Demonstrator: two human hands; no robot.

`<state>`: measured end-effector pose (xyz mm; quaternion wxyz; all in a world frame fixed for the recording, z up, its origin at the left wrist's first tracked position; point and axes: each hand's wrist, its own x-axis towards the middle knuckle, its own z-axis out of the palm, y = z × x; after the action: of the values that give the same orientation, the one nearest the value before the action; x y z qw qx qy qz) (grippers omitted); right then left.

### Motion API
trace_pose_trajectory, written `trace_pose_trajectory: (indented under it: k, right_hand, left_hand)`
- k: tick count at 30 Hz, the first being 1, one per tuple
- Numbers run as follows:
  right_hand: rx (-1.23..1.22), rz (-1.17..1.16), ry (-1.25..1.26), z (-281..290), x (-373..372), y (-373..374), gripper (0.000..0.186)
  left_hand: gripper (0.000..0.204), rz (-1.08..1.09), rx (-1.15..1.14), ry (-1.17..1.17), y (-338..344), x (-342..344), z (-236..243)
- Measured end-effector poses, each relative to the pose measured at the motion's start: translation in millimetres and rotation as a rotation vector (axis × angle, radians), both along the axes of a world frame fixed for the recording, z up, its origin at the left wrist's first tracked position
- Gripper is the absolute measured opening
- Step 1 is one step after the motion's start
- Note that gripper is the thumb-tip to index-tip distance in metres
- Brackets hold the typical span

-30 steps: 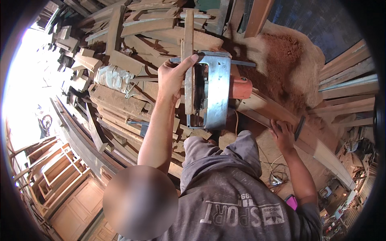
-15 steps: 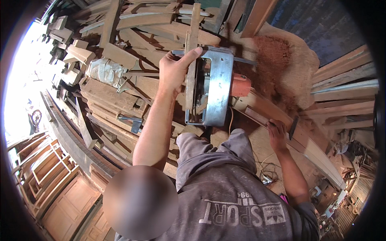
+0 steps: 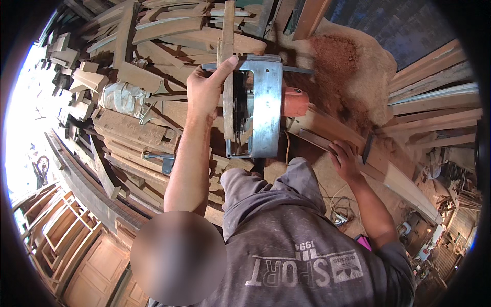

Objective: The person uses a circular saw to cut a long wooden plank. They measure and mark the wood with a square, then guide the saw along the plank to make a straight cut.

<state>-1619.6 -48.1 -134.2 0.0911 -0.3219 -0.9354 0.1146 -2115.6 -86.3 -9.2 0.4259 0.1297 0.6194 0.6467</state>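
A circular saw [image 3: 267, 110] has its shiny metal base plate facing me, with the blade slot on its left side and an orange motor housing on its right. My left hand [image 3: 207, 89] is closed at the upper left of the base, its thumb lying across a narrow wooden strip [image 3: 228, 110] that runs alongside the slot. The fingers behind the base are partly hidden. On the right, my right hand [image 3: 347, 157] rests its spread fingers on the edge of a long wooden plank [image 3: 378, 171], next to a dark flat bar [image 3: 367, 148].
Stacked boards and curved offcuts [image 3: 174, 31] fill the left and far side. Reddish sawdust [image 3: 332, 56] is heaped beyond the saw. A loose cable [image 3: 337, 207] lies on the floor by my right arm. Wooden frames [image 3: 64, 210] and panelled doors [image 3: 94, 268] stand at lower left.
The saw, strip and both hands appear shifted slightly left in the picture, along with the whole surroundings. Both hands keep their places on the things they touch.
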Motion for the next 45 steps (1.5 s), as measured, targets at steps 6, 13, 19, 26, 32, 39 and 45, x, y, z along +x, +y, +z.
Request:
trace_pose_trajectory:
  k: [6, 13, 19, 26, 32, 39, 45]
  right_hand:
    - [-0.019, -0.105, 0.095, 14, -45, 0, 0.037]
    - [-0.718, -0.24, 0.567, 85, -227, -34, 0.06]
    - [-0.76, -0.233, 0.697, 59, -260, -46, 0.077]
    - [-0.707, -0.221, 0.694, 67, -269, -55, 0.066]
    - [-0.719, -0.267, 0.603, 75, -265, -52, 0.068]
    - [-0.851, -0.3, 0.515, 83, -258, -46, 0.073]
    - [-0.756, -0.319, 0.437, 78, -258, -43, 0.078]
  left_hand:
    - [0.044, -0.001, -0.059, 0.039, 1, 1, 5]
    - [0.047, -0.028, -0.046, 0.09, 2, -2, -3]
    - [0.049, -0.072, -0.027, 0.104, -1, -2, -1]
    - [0.052, -0.061, -0.068, 0.144, -3, -2, -2]
    - [0.048, -0.055, -0.047, 0.126, -2, 0, -1]
    - [0.043, -0.077, -0.112, 0.163, -5, -3, -2]
    - [0.041, -0.044, -0.087, 0.152, -4, 4, 3]
